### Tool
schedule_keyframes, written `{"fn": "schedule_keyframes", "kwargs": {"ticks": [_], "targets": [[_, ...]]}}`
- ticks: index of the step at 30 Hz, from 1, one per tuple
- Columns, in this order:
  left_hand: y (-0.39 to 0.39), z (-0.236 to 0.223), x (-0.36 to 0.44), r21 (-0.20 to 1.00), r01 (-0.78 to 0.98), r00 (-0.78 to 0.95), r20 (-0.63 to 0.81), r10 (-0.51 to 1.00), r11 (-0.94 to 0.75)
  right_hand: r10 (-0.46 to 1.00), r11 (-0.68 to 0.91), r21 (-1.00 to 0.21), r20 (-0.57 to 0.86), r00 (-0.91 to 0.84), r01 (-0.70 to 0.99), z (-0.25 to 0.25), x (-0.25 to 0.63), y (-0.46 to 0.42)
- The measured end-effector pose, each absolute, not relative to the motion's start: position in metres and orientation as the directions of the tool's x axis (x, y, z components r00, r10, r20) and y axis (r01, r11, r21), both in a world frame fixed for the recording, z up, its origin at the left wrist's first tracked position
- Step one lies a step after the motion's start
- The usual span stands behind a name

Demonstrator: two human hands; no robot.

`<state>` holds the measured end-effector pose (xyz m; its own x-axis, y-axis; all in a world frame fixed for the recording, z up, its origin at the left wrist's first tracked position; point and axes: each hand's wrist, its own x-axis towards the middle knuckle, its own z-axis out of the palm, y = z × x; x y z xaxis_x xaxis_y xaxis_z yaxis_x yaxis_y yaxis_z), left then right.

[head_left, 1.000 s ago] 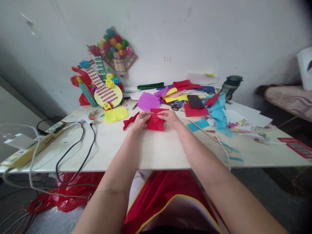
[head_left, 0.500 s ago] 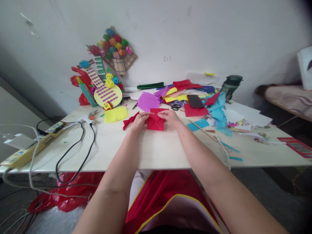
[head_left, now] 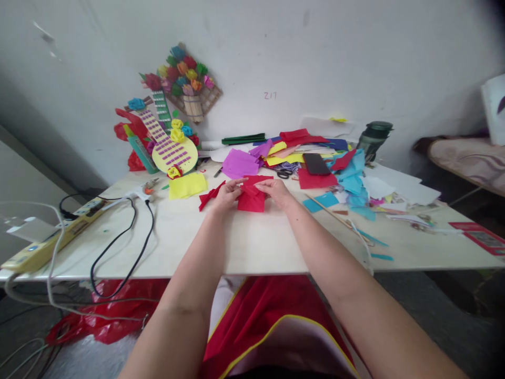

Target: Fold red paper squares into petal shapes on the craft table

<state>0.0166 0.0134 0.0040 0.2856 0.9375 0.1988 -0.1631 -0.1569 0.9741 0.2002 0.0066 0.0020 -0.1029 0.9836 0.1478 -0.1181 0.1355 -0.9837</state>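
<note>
A piece of red crepe paper, partly folded and creased, lies on the table between my hands. My left hand pinches its left side, thumb and forefinger together near the upper fold. From the right, my right hand holds the paper with thumb and fingertips at its upper middle. Another twisted piece of red crepe paper rests just left of my left hand, its right end hidden behind the hand. Farther left is a flat yellow crepe paper sheet.
Scissors, a dark phone and heaped coloured paper lie behind my hands. A glue gun and power strip are left, a wooden stick right. A dark bottle and paper-flower guitar stand at the back.
The fingers of my left hand have shifted slightly up along the red crepe paper, whose folded part has moved a little. My right hand stays nearly in place.
</note>
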Motion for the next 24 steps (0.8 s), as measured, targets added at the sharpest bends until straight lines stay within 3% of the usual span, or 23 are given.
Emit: {"fn": "schedule_keyframes", "kwargs": {"ticks": [24], "targets": [[0.0155,0.003,0.0132,0.969,-0.213,0.316,0.189,0.93,-0.124,0.986,0.126,-0.985,0.138,-0.095,-0.115,0.0046,0.1994,0.0045]]}}
